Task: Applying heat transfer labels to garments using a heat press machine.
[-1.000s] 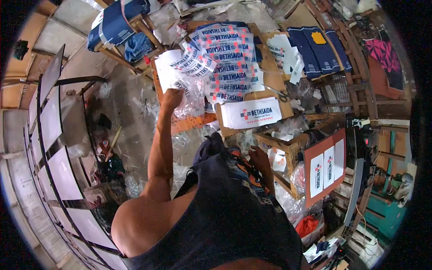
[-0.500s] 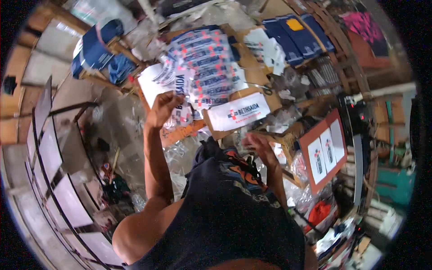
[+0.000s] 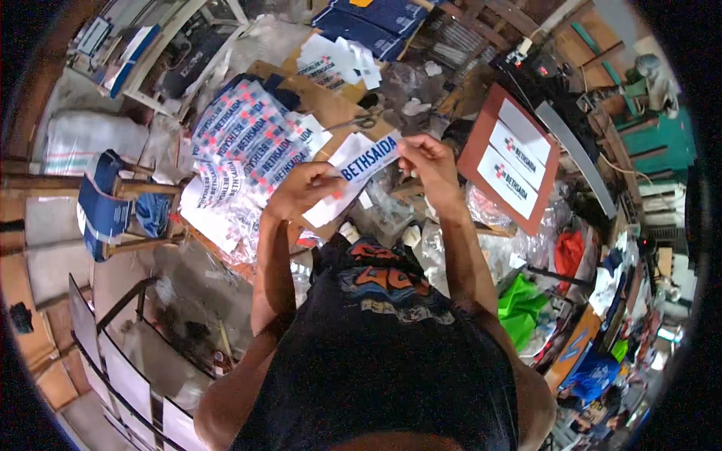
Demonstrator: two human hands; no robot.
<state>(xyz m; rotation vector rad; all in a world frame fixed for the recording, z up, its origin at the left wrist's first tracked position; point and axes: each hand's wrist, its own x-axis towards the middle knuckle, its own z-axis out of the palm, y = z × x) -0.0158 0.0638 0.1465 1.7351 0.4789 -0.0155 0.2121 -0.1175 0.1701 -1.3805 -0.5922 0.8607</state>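
Cluttered workroom, floor strewn with clear plastic scraps. Ahead of me, cardboard (image 3: 338,94) covers part of a low work surface, with a heap of clear printed strips (image 3: 244,131) on its left side. Scissors (image 3: 359,122) lie on the cardboard, beyond my hands. Folded dark blue cloth (image 3: 361,28) sits at the far edge. To my right: red-brown board (image 3: 475,143) carrying white printed sheets (image 3: 514,186). To my left: strapped blue bundle (image 3: 101,207) on a wooden stand.

Printed strip (image 3: 368,159), pale with blue lettering: in front of my body, between my two hands, slanting up to the right, over white paper (image 3: 322,216) near the close edge of the surface.

Right hand (image 3: 427,167): narrow, thumb and fingers pinching the strip's upper right end.
Left hand (image 3: 303,189): fingers curled in, narrow, at the lower left end. Cannot tell whether they grip the strip or only rest against it; the contact is partly hidden.

Handling, my judgement: hold by the ends only, fingers off the lettering. Pull lightly and equally from both sides; thin material would probably crease or skew under uneven tension. Keep the wrists level with one another. Check the lower left corner for a second layer clinging beneath, since I cannot see that edge clearly.
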